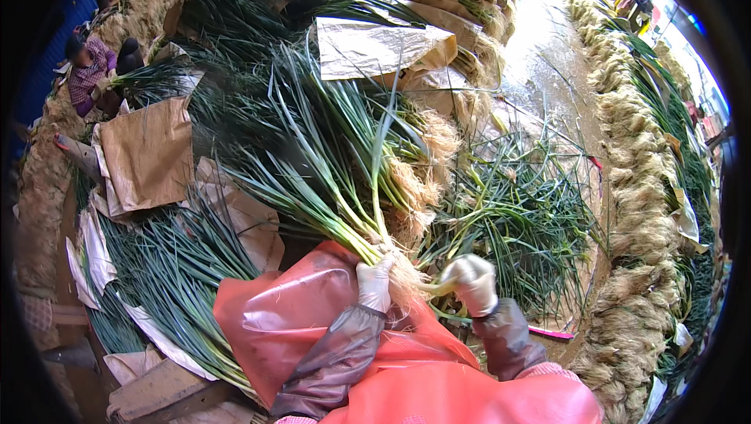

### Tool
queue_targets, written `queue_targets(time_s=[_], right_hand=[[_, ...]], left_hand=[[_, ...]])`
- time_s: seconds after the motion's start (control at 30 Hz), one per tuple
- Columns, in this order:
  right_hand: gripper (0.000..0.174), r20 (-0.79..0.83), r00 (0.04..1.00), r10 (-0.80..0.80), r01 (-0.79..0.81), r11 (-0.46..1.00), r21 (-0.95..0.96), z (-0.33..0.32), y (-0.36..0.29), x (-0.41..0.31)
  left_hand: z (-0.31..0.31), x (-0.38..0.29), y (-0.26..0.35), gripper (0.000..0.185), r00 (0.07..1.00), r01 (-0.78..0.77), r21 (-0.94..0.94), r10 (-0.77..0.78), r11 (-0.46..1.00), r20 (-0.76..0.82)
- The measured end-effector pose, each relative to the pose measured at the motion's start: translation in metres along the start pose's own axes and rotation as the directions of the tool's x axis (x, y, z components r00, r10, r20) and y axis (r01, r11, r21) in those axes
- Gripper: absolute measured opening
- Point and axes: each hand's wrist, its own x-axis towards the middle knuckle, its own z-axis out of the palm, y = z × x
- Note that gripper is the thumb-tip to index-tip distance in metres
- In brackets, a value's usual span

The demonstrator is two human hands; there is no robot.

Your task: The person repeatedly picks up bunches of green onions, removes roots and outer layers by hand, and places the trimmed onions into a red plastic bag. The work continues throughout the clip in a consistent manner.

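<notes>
Near the root end, my gloved left hand (374, 288) grips a bunch of green onions (343, 198) over my lap. Their long leaves fan up and to the left, and pale stringy roots (408, 280) hang out to the right of the fist. Beside those roots my gloved right hand (472, 284) is closed on a pale, limp strand of green onion (434, 289). Whether it is a leaf or a whole stalk cannot be told. A red waterproof apron (293, 306) covers my lap under both hands.
Loose green onion leaves (516, 213) lie heaped at right. Ahead are green onion bundles partly wrapped in brown paper (381, 48); more onions (170, 271) lie at left. Rows of root ends (633, 201) line the right side. A person (91, 72) sits at the upper left.
</notes>
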Motion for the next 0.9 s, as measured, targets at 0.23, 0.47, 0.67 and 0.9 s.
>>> queue_targets(time_s=[0.23,0.47,0.67,0.9], right_hand=[[0.03,0.159,0.91,0.382,-0.102,0.578,-0.809,-0.021,0.033,0.042],[0.033,0.677,0.672,0.302,-0.539,0.826,0.167,0.071,0.025,0.111],[0.022,0.288,0.917,0.276,-0.204,0.945,-0.255,0.071,0.015,0.087],[0.019,0.267,0.881,-0.391,0.473,0.75,-0.462,0.065,-0.009,0.056]], left_hand=[[-0.001,-0.009,0.01,0.021,0.975,0.15,-0.182,-0.114,0.972,0.191],[-0.012,-0.014,0.025,0.031,0.87,0.421,-0.221,-0.323,0.88,0.374],[-0.016,-0.004,0.006,0.041,0.897,0.344,-0.267,-0.23,0.901,0.378],[-0.006,-0.012,0.013,0.041,0.92,0.283,-0.199,-0.207,0.938,0.334]])
